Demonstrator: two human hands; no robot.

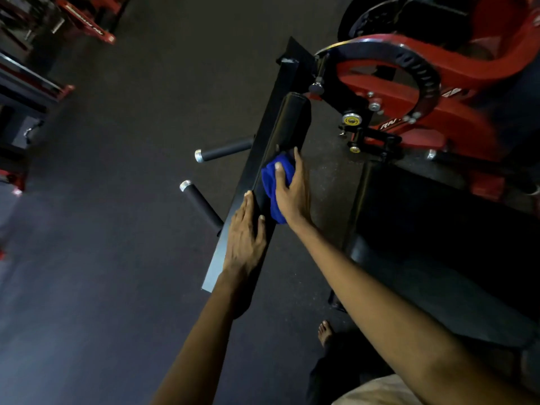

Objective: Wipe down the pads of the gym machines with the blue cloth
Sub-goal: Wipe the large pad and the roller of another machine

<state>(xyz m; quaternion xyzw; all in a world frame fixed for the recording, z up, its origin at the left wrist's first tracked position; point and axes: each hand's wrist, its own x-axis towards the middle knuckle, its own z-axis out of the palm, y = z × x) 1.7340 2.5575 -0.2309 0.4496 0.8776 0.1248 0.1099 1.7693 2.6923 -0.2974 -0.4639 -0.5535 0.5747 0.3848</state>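
A long black roller pad (pixel 292 121) runs diagonally through the middle of the view, mounted on a flat black bar. My right hand (pixel 292 191) presses the bunched blue cloth (pixel 276 185) against the pad's near part, with thumb and fingers curled over the cloth. My left hand (pixel 247 238) lies flat on the pad's near end just below the cloth, fingers straight. Part of the cloth is hidden under my right palm.
The red and black machine frame (pixel 409 92) with a curved adjuster stands at the right. Two black grip handles (pixel 223 150) (pixel 201 204) stick out left of the bar. Another black pad (pixel 438 229) sits lower right. More red machines (pixel 84 21) stand upper left on dark rubber floor. My foot (pixel 325 333) is below.
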